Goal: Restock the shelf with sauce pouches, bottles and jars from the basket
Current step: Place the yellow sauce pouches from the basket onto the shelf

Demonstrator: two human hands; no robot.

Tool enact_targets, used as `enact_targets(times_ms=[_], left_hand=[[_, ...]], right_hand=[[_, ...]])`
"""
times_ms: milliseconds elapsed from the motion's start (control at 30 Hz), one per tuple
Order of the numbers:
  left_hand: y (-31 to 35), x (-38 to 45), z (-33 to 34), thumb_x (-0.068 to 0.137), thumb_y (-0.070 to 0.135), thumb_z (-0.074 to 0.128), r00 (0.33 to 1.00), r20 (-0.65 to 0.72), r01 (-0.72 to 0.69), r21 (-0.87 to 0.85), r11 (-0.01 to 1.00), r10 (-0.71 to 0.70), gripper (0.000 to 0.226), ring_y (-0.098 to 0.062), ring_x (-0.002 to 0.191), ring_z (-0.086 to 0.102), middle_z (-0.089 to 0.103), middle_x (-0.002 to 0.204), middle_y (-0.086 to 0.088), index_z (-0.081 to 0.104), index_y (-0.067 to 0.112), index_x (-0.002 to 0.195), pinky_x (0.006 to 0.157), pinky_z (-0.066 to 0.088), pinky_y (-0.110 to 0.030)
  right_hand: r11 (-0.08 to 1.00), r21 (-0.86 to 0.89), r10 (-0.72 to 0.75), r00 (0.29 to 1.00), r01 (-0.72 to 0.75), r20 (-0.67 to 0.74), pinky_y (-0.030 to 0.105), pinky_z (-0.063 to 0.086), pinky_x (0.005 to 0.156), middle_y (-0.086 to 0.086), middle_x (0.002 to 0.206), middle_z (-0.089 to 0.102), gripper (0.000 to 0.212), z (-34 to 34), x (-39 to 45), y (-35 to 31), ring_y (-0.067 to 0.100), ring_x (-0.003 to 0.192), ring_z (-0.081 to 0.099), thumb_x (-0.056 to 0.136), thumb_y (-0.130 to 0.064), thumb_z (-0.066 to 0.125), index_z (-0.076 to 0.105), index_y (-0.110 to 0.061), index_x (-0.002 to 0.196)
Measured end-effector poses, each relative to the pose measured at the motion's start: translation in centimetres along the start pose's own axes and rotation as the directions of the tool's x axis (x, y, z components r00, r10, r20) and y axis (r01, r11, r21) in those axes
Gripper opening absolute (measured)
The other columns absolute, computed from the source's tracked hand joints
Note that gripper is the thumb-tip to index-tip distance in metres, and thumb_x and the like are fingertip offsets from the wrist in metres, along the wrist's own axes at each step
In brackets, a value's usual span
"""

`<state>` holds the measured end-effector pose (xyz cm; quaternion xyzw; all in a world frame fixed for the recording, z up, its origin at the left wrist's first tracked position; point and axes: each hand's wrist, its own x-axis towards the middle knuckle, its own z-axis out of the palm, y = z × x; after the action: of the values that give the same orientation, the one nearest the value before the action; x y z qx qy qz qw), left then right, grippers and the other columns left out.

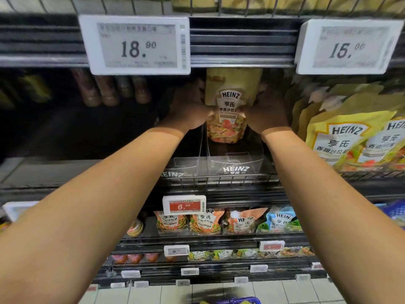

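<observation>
A yellow Heinz sauce pouch (230,106) stands upright deep inside the shelf, in a lane between clear plastic dividers (205,148). My left hand (186,110) grips its left edge and my right hand (266,113) grips its right edge, both arms reaching far in. The pouch's top is hidden behind the shelf rail above. The basket (232,301) shows only as a blue rim at the bottom edge, on the floor.
More yellow Heinz pouches (350,137) lean in a row to the right. Dark bottles (109,91) stand at the back left. Price tags (135,44) hang on the rail above. Lower shelves hold smaller pouches (206,222).
</observation>
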<state>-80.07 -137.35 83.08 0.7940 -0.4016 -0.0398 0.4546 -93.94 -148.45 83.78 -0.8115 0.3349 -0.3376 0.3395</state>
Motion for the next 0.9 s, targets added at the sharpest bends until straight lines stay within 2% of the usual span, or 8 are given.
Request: enact_targets(times_ms=[267,367,467,633,700,767,833,900], left_hand=[[-0.5,0.7,0.3,0.073,0.007,0.087,0.998,-0.057,-0.003,-0.037,0.999,0.001,0.040,-0.017,0.098,0.072,0.075,0.106,-0.003,0.061,0.018,0.102,0.086,0.060,-0.042],[-0.5,1.0,0.3,0.074,0.003,0.085,0.998,-0.062,0.026,-0.073,0.997,-0.031,0.041,-0.020,0.097,0.073,0.075,0.105,-0.006,0.064,0.008,0.109,0.085,0.061,-0.044],[-0.2,1.2,0.3,0.075,0.004,0.085,0.996,-0.060,0.055,-0.084,0.995,-0.060,0.040,-0.017,0.092,0.073,0.076,0.101,-0.005,0.067,0.008,0.111,0.085,0.061,-0.042],[0.2,2.0,-0.2,0.078,0.000,0.082,0.992,-0.067,0.094,-0.151,0.984,-0.105,0.040,-0.019,0.099,0.071,0.074,0.108,-0.009,0.068,0.005,0.115,0.088,0.059,-0.035],[0.6,2.6,-0.5,0.078,-0.007,0.078,0.992,-0.067,0.088,-0.228,0.970,-0.106,0.041,-0.023,0.103,0.070,0.072,0.111,-0.014,0.065,-0.002,0.116,0.088,0.059,-0.034],[0.5,3.4,-0.7,0.077,-0.012,0.076,0.994,-0.060,0.075,-0.284,0.956,-0.096,0.036,-0.028,0.103,0.070,0.072,0.103,-0.013,0.064,-0.005,0.110,0.086,0.059,-0.037],[0.1,3.9,-0.5,0.075,-0.012,0.078,0.994,-0.063,0.064,-0.289,0.955,-0.085,0.028,-0.029,0.094,0.070,0.071,0.093,-0.011,0.064,0.003,0.095,0.082,0.058,-0.042],[-0.9,4.5,0.1,0.075,-0.005,0.082,0.994,-0.077,0.061,-0.232,0.971,-0.081,0.028,-0.034,0.098,0.070,0.072,0.101,-0.018,0.064,0.010,0.090,0.089,0.057,-0.049]], right_hand=[[0.994,-0.109,0.007,1.000,-0.006,0.012,0.033,0.041,0.110,0.011,0.141,0.056,0.056,0.5,0.3,0.4,0.027,0.133,0.051,0.091,-0.023,0.072,0.049,-0.006,0.139],[0.991,-0.130,-0.030,1.000,0.029,-0.003,0.032,0.034,0.112,0.014,0.145,0.051,0.057,0.5,0.3,-0.2,0.030,0.138,0.045,0.093,-0.017,0.069,0.043,-0.005,0.142],[0.996,-0.087,-0.018,0.998,0.024,0.064,0.037,0.039,0.113,0.013,0.145,0.050,0.056,0.6,0.6,-0.6,0.029,0.138,0.046,0.094,-0.011,0.067,0.040,-0.009,0.143],[0.996,-0.090,-0.008,1.000,0.009,0.011,0.025,0.041,0.098,0.012,0.136,0.057,0.047,0.5,1.4,-1.1,0.027,0.130,0.053,0.094,-0.019,0.070,0.046,-0.008,0.133],[0.992,-0.122,-0.043,0.999,0.040,-0.018,0.027,0.043,0.101,0.013,0.134,0.058,0.043,0.7,2.0,-1.3,0.028,0.128,0.054,0.095,-0.020,0.069,0.049,-0.007,0.130],[0.990,-0.132,-0.054,0.997,0.047,-0.053,0.031,0.043,0.106,0.012,0.137,0.057,0.048,1.1,2.6,-1.1,0.027,0.130,0.053,0.094,-0.023,0.069,0.048,-0.007,0.133],[0.997,-0.081,-0.011,0.998,0.006,-0.060,0.032,0.041,0.110,0.010,0.143,0.054,0.060,1.6,3.2,-0.9,0.026,0.134,0.050,0.091,-0.023,0.073,0.043,-0.010,0.141],[0.999,-0.035,0.040,0.999,-0.041,-0.034,0.038,0.041,0.112,0.009,0.148,0.050,0.074,2.0,4.0,-0.6,0.026,0.138,0.046,0.085,-0.020,0.080,0.038,-0.010,0.145]])
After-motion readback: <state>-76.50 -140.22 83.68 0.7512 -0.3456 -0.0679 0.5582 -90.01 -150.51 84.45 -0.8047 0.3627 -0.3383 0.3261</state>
